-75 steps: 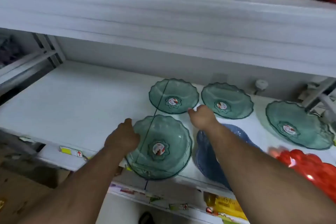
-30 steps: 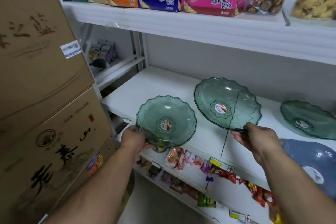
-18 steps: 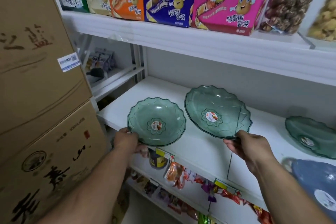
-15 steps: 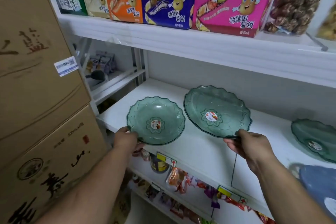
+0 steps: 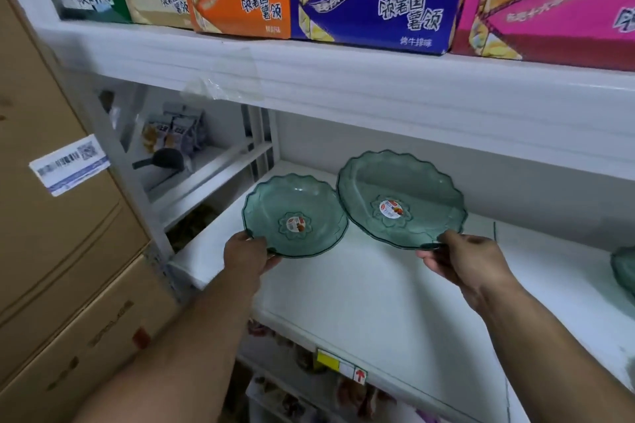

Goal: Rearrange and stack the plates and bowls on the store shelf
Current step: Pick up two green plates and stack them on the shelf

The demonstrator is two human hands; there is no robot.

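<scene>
Far left: brown cardboard cartons (image 5: 62, 251) w/ a white barcode label (image 5: 70, 165). Left hand (image 5: 245, 251) pinches near rim of the smaller translucent green scalloped plastic bowl (image 5: 295, 215), held just above white shelf board (image 5: 360, 288). Touching/overlapping its right edge: larger translucent green scalloped plastic plate (image 5: 402, 199), tilted, near rim gripped by right hand (image 5: 464, 259). Far right, another green dish (image 5: 623, 268), cut off at frame edge.
</scene>
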